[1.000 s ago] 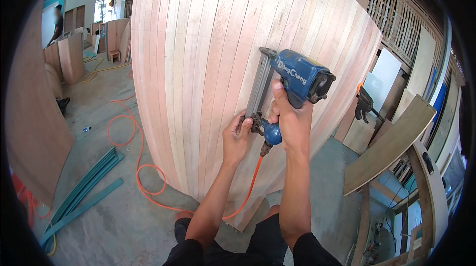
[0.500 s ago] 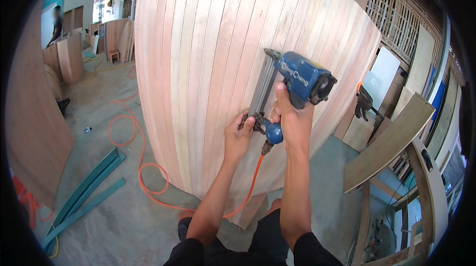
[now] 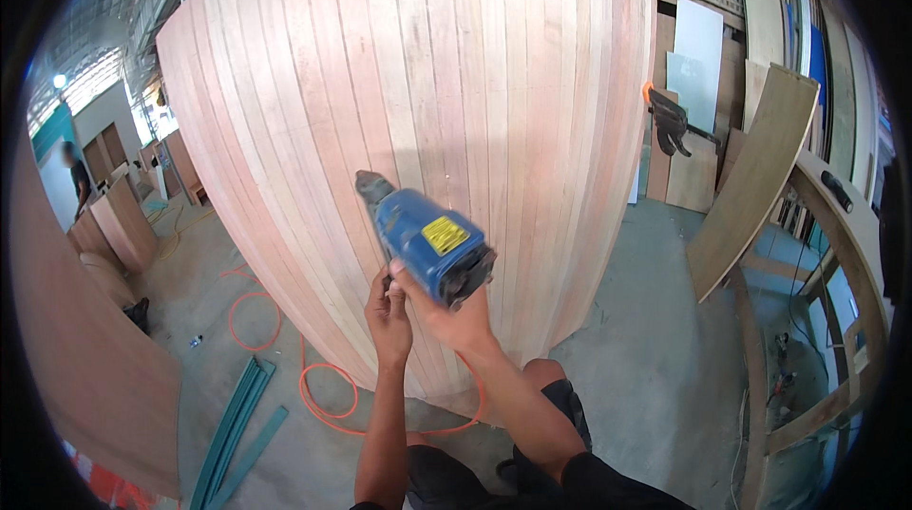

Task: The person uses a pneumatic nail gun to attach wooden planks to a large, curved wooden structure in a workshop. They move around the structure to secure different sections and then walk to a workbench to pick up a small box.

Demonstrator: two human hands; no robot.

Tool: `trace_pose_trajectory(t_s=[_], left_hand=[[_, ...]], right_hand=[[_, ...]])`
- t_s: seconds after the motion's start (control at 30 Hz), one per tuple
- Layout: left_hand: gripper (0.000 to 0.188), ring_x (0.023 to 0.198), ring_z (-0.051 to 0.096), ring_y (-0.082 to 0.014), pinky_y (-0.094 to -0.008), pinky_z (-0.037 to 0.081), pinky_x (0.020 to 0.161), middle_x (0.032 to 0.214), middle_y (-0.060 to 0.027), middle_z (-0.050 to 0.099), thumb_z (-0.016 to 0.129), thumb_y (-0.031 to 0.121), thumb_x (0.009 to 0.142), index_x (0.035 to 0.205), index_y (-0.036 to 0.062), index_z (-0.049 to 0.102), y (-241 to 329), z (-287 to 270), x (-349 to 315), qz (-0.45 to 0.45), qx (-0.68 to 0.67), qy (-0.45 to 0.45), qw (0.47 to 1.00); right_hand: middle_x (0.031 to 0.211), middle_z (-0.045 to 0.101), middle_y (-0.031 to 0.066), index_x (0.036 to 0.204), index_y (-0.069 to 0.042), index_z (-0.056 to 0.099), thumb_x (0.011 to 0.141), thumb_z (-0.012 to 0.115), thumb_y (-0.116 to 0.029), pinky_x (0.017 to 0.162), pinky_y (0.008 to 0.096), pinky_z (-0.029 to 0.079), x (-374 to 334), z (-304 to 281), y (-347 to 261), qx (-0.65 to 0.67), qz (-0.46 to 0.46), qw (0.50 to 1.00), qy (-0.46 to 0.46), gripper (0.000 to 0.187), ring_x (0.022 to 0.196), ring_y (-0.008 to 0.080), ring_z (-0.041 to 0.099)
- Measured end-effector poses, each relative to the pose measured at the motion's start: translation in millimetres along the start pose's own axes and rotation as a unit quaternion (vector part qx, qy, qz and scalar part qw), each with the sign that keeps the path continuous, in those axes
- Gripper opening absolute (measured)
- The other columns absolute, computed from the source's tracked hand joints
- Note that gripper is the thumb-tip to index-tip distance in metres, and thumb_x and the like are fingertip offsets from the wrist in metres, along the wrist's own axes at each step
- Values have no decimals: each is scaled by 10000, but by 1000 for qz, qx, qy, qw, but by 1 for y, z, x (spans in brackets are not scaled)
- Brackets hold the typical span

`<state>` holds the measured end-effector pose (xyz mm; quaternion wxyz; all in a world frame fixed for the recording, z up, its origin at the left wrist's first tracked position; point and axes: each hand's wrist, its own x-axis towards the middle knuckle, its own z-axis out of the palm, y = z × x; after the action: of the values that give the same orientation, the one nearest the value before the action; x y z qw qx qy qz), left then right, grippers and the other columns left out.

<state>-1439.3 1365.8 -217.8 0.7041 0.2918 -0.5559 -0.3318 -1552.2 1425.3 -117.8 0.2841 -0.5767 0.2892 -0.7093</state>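
In front of the slatted wooden panel (image 3: 408, 54), below its middle, the blue nail gun (image 3: 427, 239) is tilted with its dark nose toward the panel's upper left; the right hand (image 3: 458, 318) is closed around the handle under the body, which hides most of that grip, and the left hand (image 3: 388, 320) has its fingertips drawn narrowly together on the tool's lower left side. An orange hose (image 3: 330, 390) loops on the floor at the panel's lower left, with teal strips (image 3: 228, 434) farther out on that side, while 1 black clamp (image 3: 669, 122) is at the panel's right edge.
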Motion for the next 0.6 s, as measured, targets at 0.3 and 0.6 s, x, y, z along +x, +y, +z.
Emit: trace_pose_trajectory(t_s=[0.3,0.6], left_hand=[[346,1103,595,-164,-317,477,971,1214,-85,649,615,175,1043,1331,-17,619,2,6,12,-22,6,72,997],[371,1058,604,-171,-314,481,953,1163,-72,649,754,117,932,1275,9,667,43,17,29,91,104,96,986]], right_hand=[[836,631,-18,1147,-17,665,947,760,-146,558,214,410,25,4,-29,151,99,983,24,256,616,41,493],[714,523,-6,1173,-6,603,992,702,-201,561,261,437,67,-19,-55,179,100,978,-46,283,592,80,457]])
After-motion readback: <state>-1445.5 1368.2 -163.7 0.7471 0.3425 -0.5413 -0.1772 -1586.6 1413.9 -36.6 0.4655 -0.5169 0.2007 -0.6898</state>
